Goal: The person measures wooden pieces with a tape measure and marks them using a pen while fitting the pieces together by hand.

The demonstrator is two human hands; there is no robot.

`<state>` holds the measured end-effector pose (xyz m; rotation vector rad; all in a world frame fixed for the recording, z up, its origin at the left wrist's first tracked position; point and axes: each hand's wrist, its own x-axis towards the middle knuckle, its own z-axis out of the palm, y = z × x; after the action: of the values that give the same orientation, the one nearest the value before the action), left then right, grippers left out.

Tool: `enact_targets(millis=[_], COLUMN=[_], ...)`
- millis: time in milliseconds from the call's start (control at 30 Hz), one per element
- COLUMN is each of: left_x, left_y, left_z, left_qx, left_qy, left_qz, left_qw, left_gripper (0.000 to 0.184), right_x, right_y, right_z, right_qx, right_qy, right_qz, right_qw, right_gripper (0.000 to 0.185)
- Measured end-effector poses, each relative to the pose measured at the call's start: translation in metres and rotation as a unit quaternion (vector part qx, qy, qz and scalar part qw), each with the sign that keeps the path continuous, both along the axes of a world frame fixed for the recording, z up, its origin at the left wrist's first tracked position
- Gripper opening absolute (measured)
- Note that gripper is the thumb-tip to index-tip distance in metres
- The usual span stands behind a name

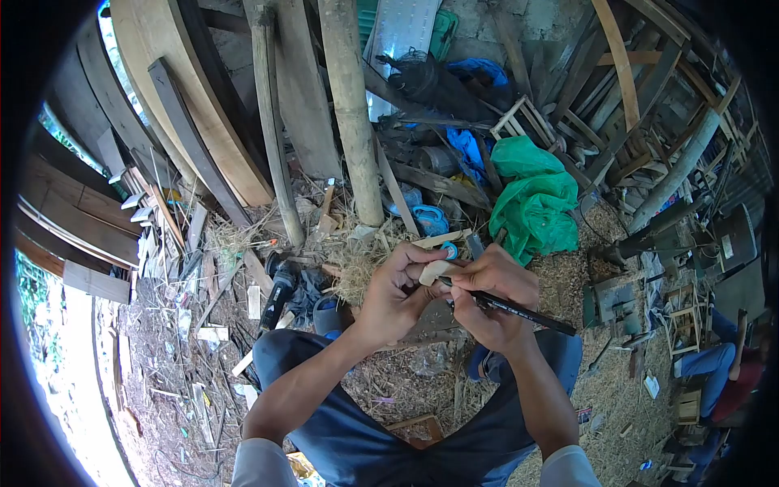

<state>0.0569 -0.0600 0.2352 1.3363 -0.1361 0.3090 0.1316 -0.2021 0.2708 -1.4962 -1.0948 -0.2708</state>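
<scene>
Black pen (531,315) clamped in right grip (505,280), pale piece (432,273) in left grip (389,299), partly covered

Single head-worn view, wide fisheye, dark at rim. Lens is aimed forward and steeply down over the wearer's legs (341,438); left hand (391,299) and right hand (501,290) are framed close, near centre; leaning boards (223,122) are caught farther off.

passage: between trouser legs (320,410) | obstacles: bamboo post (349,114), green plastic (531,199)
</scene>
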Motion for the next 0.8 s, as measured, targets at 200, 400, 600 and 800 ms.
enact_targets(millis=[200,400,600,800], left_x=[-0.0008,-0.0012,-0.0012,-0.0006], left_y=[-0.0005,-0.0008,-0.0013,0.0005], left_z=[0.0011,0.0028,0.0030,0.0012], left_qx=[-0.017,-0.017,-0.029,0.023], left_qy=[0.002,0.002,0.005,-0.021], left_qz=[-0.002,-0.009,-0.012,-0.012], left_qw=[1.000,1.000,0.999,0.999], left_gripper=[0.035,0.035,0.034,0.032], right_x=[-0.0010,-0.0032,-0.0017,-0.0023], right_y=[0.0000,-0.0009,-0.0023,-0.0016], right_z=[0.0014,0.0024,0.0031,0.0041], right_qx=[0.004,0.018,0.003,-0.003], right_qy=[0.000,0.037,0.027,0.026], right_qz=[0.002,-0.006,-0.012,-0.014], right_qw=[1.000,0.999,1.000,1.000], right_gripper=[0.014,0.012,0.012,0.012])
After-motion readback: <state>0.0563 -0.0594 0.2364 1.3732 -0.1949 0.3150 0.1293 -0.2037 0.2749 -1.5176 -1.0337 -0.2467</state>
